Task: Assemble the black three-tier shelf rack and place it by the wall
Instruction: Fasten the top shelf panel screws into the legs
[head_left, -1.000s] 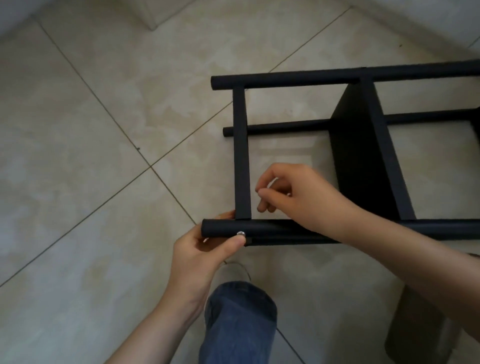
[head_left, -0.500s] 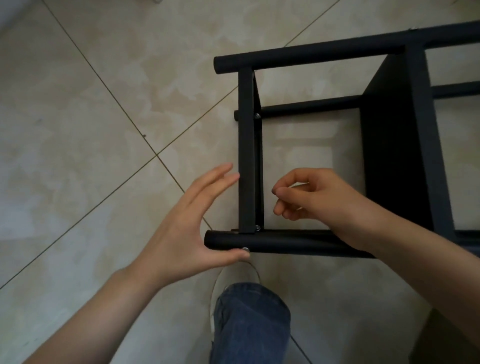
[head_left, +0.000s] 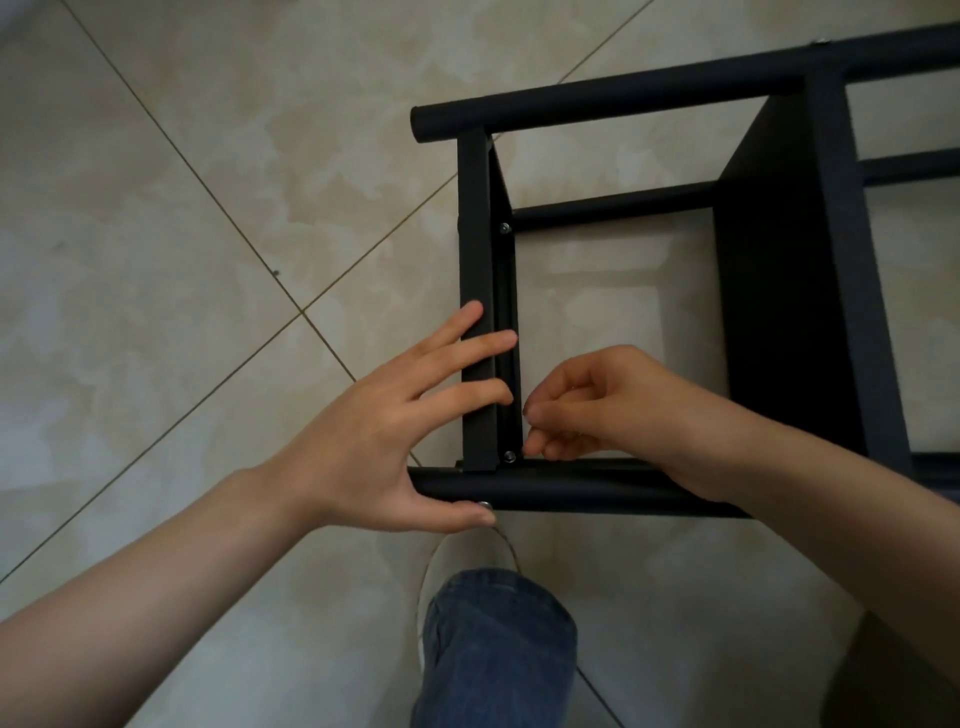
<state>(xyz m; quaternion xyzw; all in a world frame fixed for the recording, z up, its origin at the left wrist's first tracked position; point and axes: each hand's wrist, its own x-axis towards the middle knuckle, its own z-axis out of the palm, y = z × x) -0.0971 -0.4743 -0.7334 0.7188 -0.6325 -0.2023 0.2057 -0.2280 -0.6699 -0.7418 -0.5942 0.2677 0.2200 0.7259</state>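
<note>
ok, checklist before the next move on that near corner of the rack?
1. Black metal shelf rack lying on its side on the beige tiled floor: ok.
2. Left hand bracing, straight fingers across the flat end crossbar, thumb on the near round tube: ok.
3. Silver outer screw in that tube beside the thumb: ok.
4. Inner near-corner screw seated: ok; tight: cannot tell.
5. Right hand grip, fingers curled at that screw; holding anything: cannot tell.
6. Far-corner screw in place: ok.
</note>
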